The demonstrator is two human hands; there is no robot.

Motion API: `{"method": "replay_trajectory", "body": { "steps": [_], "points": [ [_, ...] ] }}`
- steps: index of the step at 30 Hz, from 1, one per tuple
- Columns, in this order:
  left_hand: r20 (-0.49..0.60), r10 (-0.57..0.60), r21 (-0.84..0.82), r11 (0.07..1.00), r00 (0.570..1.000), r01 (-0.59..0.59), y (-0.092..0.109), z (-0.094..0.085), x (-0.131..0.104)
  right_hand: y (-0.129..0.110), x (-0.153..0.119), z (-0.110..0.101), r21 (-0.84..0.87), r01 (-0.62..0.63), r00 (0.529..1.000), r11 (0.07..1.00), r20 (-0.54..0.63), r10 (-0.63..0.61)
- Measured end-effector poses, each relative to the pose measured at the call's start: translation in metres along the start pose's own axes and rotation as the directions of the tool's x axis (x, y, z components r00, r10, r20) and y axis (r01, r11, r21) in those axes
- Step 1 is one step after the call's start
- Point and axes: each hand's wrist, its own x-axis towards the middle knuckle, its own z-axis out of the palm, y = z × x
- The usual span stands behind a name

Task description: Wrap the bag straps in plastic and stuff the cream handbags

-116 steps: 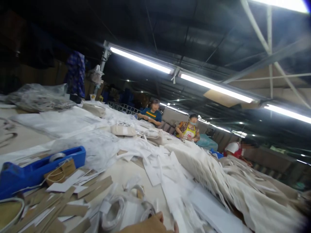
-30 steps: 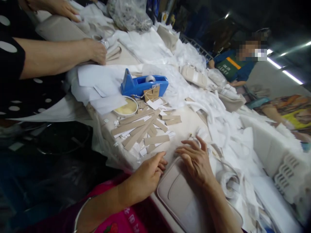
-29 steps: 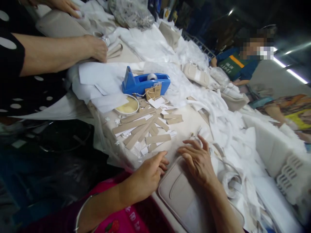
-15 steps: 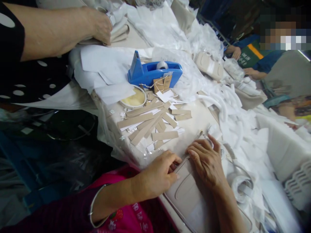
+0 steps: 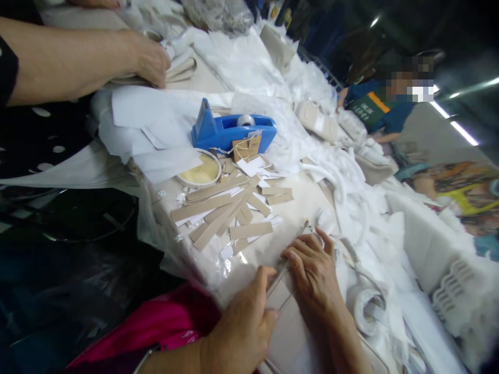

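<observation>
A beige bag lies on the table in front of me, its upper edge turned toward the strips. My left hand is at the bag's left side, thumb and index finger bent round its edge; the other fingers are hidden. Across the bag's upper edge lies my right hand, fingers curled over it and pressed close together, the little finger side lifted. A small metal piece shows just past the right fingertips. Beige and white strips are scattered beyond the hands.
Behind the strips stand a round tub of yellowish paste and a blue tape dispenser. White wrapping and a white basket lie to the right. A co-worker's arm reaches in at upper left; another person is at far right.
The view has shifted, so the table things sit a little further left and lower. My left hand has moved down along the bag's edge, its thumb and index finger further apart.
</observation>
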Motion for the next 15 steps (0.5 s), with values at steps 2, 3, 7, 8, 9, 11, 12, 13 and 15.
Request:
{"method": "replay_trajectory", "body": {
  "steps": [2, 3, 7, 8, 9, 11, 12, 13, 15],
  "points": [
    [-0.018, 0.041, 0.059, 0.997, 0.999, -0.040, 0.000, -0.001, 0.008, -0.001, 0.000, -0.001, 0.000, -0.004, 1.000, 1.000, -0.013, 0.004],
    [-0.012, 0.050, 0.096, 0.994, 0.999, -0.048, 0.002, -0.002, 0.013, -0.001, 0.000, -0.001, -0.005, -0.003, 1.000, 1.000, -0.022, 0.003],
    [0.045, -0.002, 0.231, 0.973, 0.999, -0.009, 0.015, -0.007, 0.036, 0.000, -0.001, 0.000, -0.026, 0.011, 0.996, 1.000, -0.084, -0.014],
    [0.047, -0.007, 0.260, 0.966, 0.999, -0.005, 0.018, -0.007, 0.041, 0.001, -0.001, 0.001, -0.023, 0.018, 0.995, 1.000, -0.101, -0.020],
    [0.047, -0.005, 0.282, 0.959, 0.999, -0.008, 0.020, -0.006, 0.044, 0.002, -0.002, 0.002, -0.016, 0.027, 0.992, 1.000, -0.119, -0.029],
    [0.040, 0.012, 0.302, 0.953, 0.999, -0.024, 0.021, -0.004, 0.049, 0.005, -0.003, 0.003, 0.000, 0.045, 0.988, 0.999, -0.145, -0.044],
    [0.035, 0.018, 0.299, 0.954, 0.999, -0.028, 0.021, -0.002, 0.051, 0.006, -0.004, 0.004, 0.004, 0.049, 0.987, 0.999, -0.154, -0.048],
    [0.030, 0.020, 0.287, 0.958, 0.999, -0.028, 0.021, -0.001, 0.053, 0.006, -0.005, 0.004, 0.004, 0.049, 0.986, 0.999, -0.160, -0.047],
    [0.029, 0.018, 0.232, 0.972, 0.999, -0.025, 0.022, 0.000, 0.056, 0.008, -0.006, 0.003, -0.007, 0.032, 0.987, 0.999, -0.159, -0.033]
  ]
}}
